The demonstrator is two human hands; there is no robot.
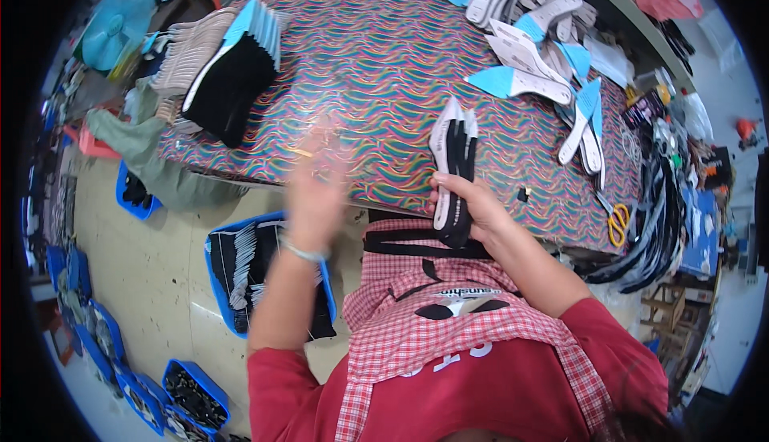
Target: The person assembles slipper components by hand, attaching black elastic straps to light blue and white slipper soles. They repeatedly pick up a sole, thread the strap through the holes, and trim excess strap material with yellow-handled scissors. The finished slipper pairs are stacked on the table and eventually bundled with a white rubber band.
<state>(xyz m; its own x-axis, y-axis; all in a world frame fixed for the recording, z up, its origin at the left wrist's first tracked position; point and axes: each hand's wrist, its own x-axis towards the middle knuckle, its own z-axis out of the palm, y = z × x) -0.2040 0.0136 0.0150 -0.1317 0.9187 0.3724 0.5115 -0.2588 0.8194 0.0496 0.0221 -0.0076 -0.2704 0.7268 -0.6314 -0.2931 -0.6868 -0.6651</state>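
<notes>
My right hand (478,206) is closed around a small bundle of black socks (458,150) at the table's near edge. White foot-shaped cards show along the bundle's left side and top. Smeared by motion, my left hand (316,194) is over the near edge, left of the bundle; its fingers cannot be made out. A small yellowish strip (303,153) shows by its blurred fingers, and whether they hold it is unclear. Beyond it on the left, a pile of black socks (232,90) lies with blue-and-white cards sticking out at its top.
Loose blue-and-white foot-shaped cards (529,82) lie heaped at the far right of the patterned table (368,42). Yellow-handled scissors (617,224) lie at the right edge, with dark strips (657,226) hanging beyond. A blue bin (218,282) of black items stands on the floor below left.
</notes>
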